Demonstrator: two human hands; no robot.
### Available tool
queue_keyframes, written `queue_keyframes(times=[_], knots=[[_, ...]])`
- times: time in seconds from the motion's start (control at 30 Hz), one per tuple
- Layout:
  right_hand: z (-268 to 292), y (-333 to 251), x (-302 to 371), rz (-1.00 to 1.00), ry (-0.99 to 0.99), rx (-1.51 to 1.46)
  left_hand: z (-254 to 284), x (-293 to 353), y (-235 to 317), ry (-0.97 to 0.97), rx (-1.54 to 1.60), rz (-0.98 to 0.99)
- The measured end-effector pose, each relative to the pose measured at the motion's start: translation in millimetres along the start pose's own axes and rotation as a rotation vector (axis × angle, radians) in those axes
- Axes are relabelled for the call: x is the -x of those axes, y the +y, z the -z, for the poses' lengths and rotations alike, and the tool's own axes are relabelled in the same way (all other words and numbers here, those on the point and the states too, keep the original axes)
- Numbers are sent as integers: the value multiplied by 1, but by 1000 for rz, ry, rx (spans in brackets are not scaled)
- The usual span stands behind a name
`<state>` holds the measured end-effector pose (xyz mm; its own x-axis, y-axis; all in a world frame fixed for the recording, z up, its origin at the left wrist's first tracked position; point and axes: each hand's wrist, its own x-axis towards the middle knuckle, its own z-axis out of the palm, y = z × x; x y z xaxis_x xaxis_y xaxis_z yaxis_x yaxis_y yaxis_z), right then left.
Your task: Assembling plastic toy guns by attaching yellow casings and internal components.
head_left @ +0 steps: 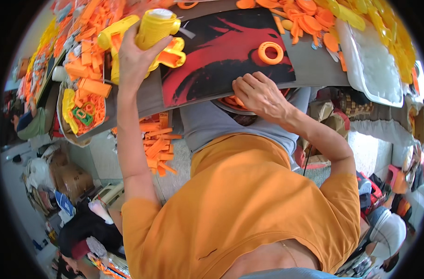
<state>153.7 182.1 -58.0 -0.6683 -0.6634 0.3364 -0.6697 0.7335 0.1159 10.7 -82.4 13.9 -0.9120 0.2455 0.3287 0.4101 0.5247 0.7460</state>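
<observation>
Surrounding mat (212, 60): grey table (321, 67), cluttered floor (102, 158)

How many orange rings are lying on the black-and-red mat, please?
1: the orange ring lies near the right edge of the black-and-red mat, beyond the right hand. Anything beneath that hand would be hidden.

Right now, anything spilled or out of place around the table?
Possibly: the loose orange plastic pieces heaped at odd angles below the table edge, beside the left trouser leg. They look spilled, being off the work surface and uncontained, though they could be stored there.
</observation>
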Motion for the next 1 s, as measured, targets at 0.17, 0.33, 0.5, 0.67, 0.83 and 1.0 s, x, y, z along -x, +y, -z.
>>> queue_keyframes(times=[0.17,0.33,0.5,0.67,0.83,1.0], knots=[[19,22,1,-541,233,-109,-7,9,29,28,-20,-37],[-2,53,-6,-772,-11,90,-28,9,47,-68,-51,-186],[21,68,-1,-730,168,-483,-35,10,59,-257,-130,-337],[85,80,-22,-698,251,-1371,-58,0,84,-350,-91,-429],[91,97,-17,-510,82,-1118,-82,-9,84,-465,-42,-336],[79,112,-15,-366,99,-1007,-88,-19,77,-473,-21,-374]])
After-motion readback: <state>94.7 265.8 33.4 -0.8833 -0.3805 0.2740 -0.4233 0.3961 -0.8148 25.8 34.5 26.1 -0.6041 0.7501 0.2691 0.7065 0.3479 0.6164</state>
